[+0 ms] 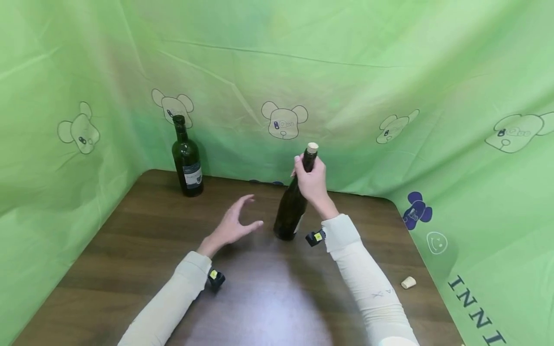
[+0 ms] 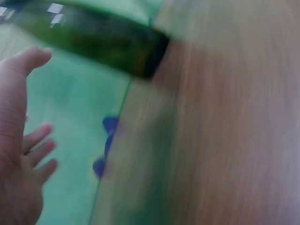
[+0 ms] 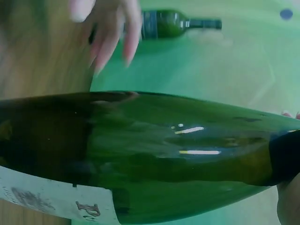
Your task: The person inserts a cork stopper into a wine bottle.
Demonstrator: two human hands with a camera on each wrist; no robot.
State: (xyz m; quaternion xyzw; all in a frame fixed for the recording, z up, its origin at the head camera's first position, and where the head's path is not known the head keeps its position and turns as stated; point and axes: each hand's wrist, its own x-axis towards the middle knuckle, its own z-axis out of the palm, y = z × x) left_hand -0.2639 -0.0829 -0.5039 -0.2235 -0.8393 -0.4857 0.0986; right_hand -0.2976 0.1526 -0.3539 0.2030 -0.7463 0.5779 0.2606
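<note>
While the right hand [image 1: 312, 182] gripped the dark green bottle [image 1: 291, 209] by its neck, below the cork [image 1: 312, 147] in its mouth, the left hand [image 1: 229, 227] was splayed and held nothing, left of centre. The bottle leaned near mid-frame; base contact with the table [image 1: 130, 230] could not be told. Judged: rigid glass, probably heaviest low down, smooth enough to slip, breakable if knocked; neck plus lower body seemed the surest hold. A second bottle [image 1: 187, 158] stood upright at upper left; a loose cork [image 1: 408, 282] lay at lower right. Tabletop: brown wood grain, glare at bottom centre. Surround: green cloth [image 1: 225, 29] with printed cartoon heads [image 1: 283, 126], across the top and both sides.
</note>
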